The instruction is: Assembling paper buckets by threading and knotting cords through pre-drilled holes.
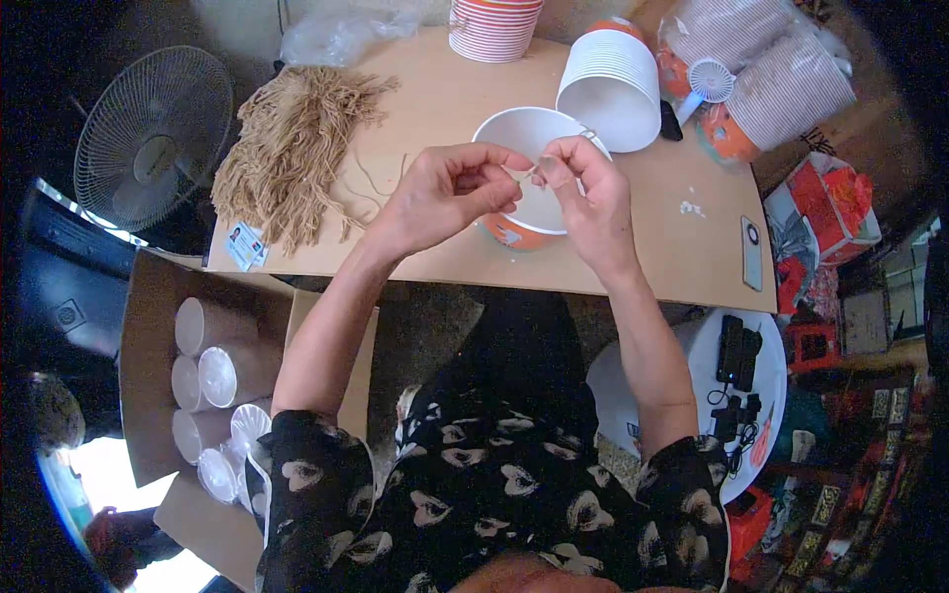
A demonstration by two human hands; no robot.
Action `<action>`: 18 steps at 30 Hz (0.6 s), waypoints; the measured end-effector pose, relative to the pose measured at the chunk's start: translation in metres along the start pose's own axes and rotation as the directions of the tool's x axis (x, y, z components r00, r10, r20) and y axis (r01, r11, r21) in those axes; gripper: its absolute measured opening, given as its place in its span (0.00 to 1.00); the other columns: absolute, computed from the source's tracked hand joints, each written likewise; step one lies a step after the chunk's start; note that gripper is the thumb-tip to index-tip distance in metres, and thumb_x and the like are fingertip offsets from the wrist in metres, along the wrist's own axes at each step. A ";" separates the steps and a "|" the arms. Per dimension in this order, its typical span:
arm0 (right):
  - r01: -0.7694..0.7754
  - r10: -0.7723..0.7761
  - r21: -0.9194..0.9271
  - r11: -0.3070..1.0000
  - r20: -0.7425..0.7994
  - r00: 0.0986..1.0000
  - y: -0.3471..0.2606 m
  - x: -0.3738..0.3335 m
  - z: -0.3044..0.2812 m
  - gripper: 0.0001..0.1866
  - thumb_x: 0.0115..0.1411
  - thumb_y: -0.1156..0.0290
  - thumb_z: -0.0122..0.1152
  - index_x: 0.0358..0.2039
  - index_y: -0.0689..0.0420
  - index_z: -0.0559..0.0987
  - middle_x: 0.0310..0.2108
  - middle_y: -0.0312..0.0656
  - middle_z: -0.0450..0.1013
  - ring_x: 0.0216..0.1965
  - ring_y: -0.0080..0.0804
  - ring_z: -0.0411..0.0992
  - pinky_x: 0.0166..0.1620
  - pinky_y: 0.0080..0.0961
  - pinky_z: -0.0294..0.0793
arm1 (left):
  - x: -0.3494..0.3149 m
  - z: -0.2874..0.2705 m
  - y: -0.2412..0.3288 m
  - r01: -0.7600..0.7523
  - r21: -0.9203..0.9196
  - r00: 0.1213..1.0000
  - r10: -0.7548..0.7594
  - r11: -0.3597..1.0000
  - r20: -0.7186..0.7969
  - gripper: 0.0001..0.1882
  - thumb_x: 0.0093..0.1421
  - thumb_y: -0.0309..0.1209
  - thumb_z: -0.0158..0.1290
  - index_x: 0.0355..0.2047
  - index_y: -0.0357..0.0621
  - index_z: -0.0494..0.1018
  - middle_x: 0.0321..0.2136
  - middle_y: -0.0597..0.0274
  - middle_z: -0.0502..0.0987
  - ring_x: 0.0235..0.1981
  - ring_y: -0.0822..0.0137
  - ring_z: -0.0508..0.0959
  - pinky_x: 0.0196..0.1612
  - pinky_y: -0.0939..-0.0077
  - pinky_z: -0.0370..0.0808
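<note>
Paper bucket beneath, pinching a thin strand in fingertips of left hand and right hand; seemingly mid-manipulation, next needing steady control.

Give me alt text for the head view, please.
The left hand and right hand pinch something small, hard to identify, over a white-and-orange tub on a tabletop. Tan strings lie heaped left; stacked tubs sit behind.

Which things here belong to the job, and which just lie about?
Seem part of the work: thin piece between left hand and right hand; bucket below; bucket stack; tan cords.

Probably just lying about: large fan; small handheld fan; cards.
</note>
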State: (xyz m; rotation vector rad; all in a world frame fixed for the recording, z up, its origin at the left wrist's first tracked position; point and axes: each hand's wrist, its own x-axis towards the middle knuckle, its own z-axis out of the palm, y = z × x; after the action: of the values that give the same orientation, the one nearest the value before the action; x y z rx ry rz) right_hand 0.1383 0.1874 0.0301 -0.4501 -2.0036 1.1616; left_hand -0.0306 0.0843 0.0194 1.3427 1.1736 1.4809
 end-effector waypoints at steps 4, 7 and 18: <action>-0.088 0.071 0.144 0.986 0.117 0.991 0.004 0.002 -0.007 0.07 0.67 0.73 0.53 0.38 0.65 0.74 0.30 0.38 0.75 0.33 0.22 0.75 0.42 0.22 0.74 | 0.002 0.004 0.008 0.068 0.152 0.996 -0.059 0.986 -0.065 0.10 0.62 0.26 0.59 0.42 0.34 0.79 0.29 0.64 0.81 0.32 0.78 0.79 0.37 0.82 0.78; 0.038 -0.029 -0.022 0.999 0.315 0.949 0.009 0.004 -0.021 0.07 0.66 0.73 0.55 0.38 0.65 0.76 0.29 0.37 0.75 0.31 0.21 0.73 0.39 0.21 0.74 | 0.002 -0.003 0.002 0.033 0.178 0.997 -0.019 0.983 -0.077 0.08 0.61 0.27 0.60 0.37 0.34 0.80 0.28 0.65 0.81 0.31 0.79 0.78 0.35 0.82 0.78; -0.072 0.061 0.259 0.963 0.052 0.997 -0.002 -0.005 -0.060 0.08 0.65 0.70 0.56 0.34 0.63 0.78 0.29 0.35 0.75 0.30 0.17 0.69 0.36 0.17 0.68 | -0.009 -0.003 0.004 -0.347 0.645 0.929 0.341 0.681 0.140 0.05 0.54 0.21 0.59 0.33 0.39 0.77 0.34 0.52 0.80 0.37 0.56 0.81 0.40 0.68 0.79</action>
State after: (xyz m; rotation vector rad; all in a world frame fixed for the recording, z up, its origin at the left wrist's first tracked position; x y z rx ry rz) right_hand 0.1875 0.2181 0.0473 -0.3623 -1.8492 1.4651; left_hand -0.0324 0.0741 0.0210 2.1560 1.5941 1.3410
